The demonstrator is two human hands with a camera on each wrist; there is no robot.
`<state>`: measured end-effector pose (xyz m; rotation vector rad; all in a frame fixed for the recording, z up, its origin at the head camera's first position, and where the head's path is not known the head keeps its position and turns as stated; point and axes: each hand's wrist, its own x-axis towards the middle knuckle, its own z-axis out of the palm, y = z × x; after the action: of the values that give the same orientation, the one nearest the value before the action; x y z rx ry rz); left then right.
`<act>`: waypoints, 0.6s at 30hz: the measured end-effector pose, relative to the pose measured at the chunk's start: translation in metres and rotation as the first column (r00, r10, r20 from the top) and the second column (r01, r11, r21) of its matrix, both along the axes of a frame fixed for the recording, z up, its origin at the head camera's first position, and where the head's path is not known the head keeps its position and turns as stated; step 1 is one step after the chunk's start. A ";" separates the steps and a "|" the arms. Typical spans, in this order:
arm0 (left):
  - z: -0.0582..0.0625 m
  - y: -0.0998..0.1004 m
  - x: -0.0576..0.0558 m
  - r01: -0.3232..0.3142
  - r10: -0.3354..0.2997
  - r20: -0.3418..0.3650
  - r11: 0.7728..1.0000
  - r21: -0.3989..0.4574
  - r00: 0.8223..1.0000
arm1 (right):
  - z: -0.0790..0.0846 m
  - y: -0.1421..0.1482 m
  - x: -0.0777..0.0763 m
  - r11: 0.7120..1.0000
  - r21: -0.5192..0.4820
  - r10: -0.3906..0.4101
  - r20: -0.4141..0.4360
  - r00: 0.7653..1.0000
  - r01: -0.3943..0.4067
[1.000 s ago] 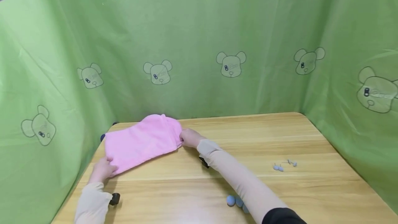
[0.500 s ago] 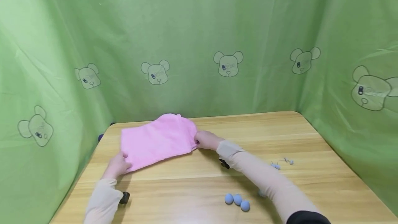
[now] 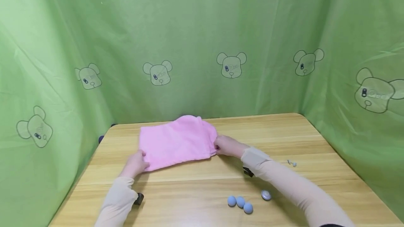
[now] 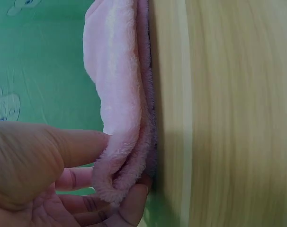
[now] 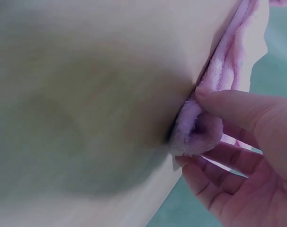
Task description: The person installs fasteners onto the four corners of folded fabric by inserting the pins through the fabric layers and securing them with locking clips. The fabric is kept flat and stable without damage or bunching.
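A folded pink plush towel [image 3: 176, 143] lies near the back of the wooden table, its right side rounded and bunched. My left hand [image 3: 135, 164] grips its near left corner. In the left wrist view the thumb lies over the fluffy fold [image 4: 122, 161], and the fingers curl beneath it. At the towel's right end, my right hand [image 3: 229, 146] pinches the edge. The right wrist view shows the rolled edge [image 5: 200, 135] between thumb and fingers.
Three blue balls [image 3: 240, 201] sit in a row near the table's front. A round silvery disc [image 3: 266, 195] lies beside them, by the right sleeve. Small pale blue pin-like pieces [image 3: 294, 164] lie farther right. Green curtains [image 3: 195, 90] surround the wooden table [image 3: 186, 192].
Both hands have slid the pink towel to the right across the table, keeping their grip. The right sleeve has moved off the balls and disc and now hides some of the pin-like pieces.
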<state>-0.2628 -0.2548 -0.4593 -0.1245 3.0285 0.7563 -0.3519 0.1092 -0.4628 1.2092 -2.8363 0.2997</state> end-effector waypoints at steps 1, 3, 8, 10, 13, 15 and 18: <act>0.000 0.003 -0.001 0.006 -0.006 -0.002 1.000 0.000 1.000 | 0.000 0.005 0.003 1.000 -0.003 -0.004 -0.004 1.000 0.004; -0.002 0.010 -0.003 0.014 -0.014 -0.003 1.000 0.004 1.000 | -0.001 0.013 0.008 1.000 -0.013 -0.013 -0.003 1.000 0.013; -0.002 0.030 -0.006 0.040 -0.040 -0.006 0.999 0.004 0.999 | 0.000 0.038 0.023 0.999 -0.021 -0.040 0.002 0.999 0.040; -0.002 0.038 -0.006 0.057 -0.057 -0.014 0.998 -0.003 0.998 | 0.000 0.048 0.029 0.999 -0.030 -0.044 -0.004 0.999 0.044; -0.003 0.049 -0.006 0.087 -0.088 -0.026 0.996 -0.035 0.996 | -0.002 0.062 0.035 0.998 -0.043 -0.043 -0.029 0.999 0.042; -0.004 0.056 -0.005 0.102 -0.104 -0.032 0.994 -0.050 0.994 | -0.004 0.070 0.039 0.998 -0.051 -0.044 -0.033 0.998 0.043; -0.005 0.064 -0.003 0.121 -0.124 -0.040 0.991 -0.062 0.991 | -0.005 0.080 0.045 0.997 -0.050 -0.057 -0.020 0.998 0.056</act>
<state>-0.2658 -0.1903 -0.4638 0.0780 3.0659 0.6689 -0.3065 0.1892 -0.4683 1.1148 -2.8210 0.3490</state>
